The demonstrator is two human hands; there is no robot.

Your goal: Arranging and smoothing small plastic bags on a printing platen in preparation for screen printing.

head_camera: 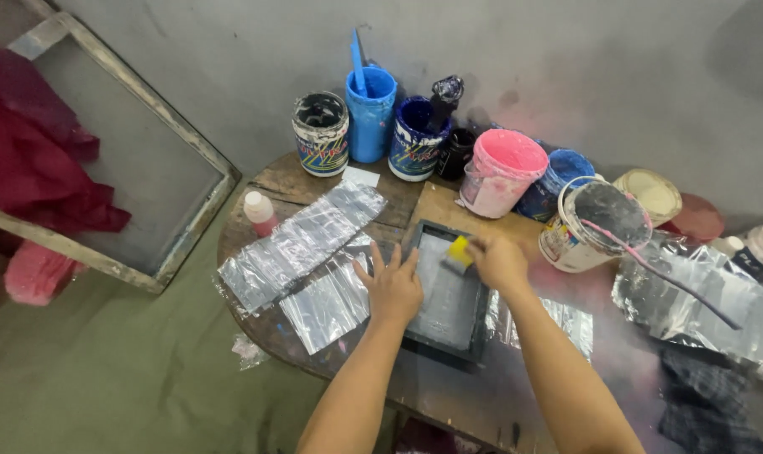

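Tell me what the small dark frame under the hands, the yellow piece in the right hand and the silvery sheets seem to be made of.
Small dark frame: probably painted wood or metal, matte black, with a fine grey mesh stretched inside.
Yellow piece held by the right hand: probably plastic or rubber; blurred.
Silvery sheets: thin clear plastic film or foil, glossy, crinkled.
The left hand presses on the frame.

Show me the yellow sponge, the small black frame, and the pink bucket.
yellow sponge (459,250), head view, on its yellow top beside the right hand's fingers.
black frame (479,324), head view, on its right edge.
pink bucket (511,154), head view, on the pink paint surface at its top.
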